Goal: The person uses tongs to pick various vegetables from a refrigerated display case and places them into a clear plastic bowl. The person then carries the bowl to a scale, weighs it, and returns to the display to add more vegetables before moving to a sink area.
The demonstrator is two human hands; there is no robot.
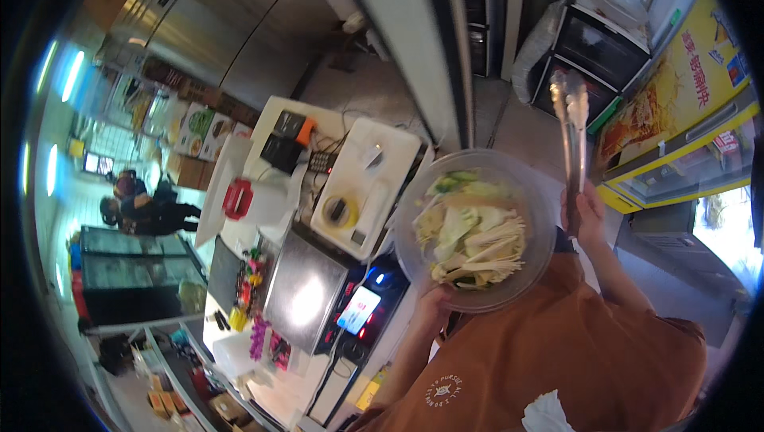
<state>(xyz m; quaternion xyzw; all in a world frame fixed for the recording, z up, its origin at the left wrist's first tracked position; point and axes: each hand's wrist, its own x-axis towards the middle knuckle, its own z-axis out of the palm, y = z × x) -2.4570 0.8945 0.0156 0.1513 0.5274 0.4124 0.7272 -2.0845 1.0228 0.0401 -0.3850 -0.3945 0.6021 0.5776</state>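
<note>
My left hand (434,311) grips the lower rim of a clear round bowl (407,229) and holds it up over the counter. The bowl holds pale cabbage leaves, some green leaves and a bundle of enoki mushrooms (481,253). My right hand (587,215) is to the right of the bowl, closed around the handle end of long metal tongs (571,117). The tongs point up and away from me with their tips together. My orange sleeves and shirt fill the lower right.
Below the bowl is a counter with a steel weighing platform (306,290), a small lit screen (358,310), a white machine (368,181) and a red-marked container (237,198). Black cabinets (601,50) and a yellow-fronted display case (684,153) stand at right. Two people (143,207) are far left.
</note>
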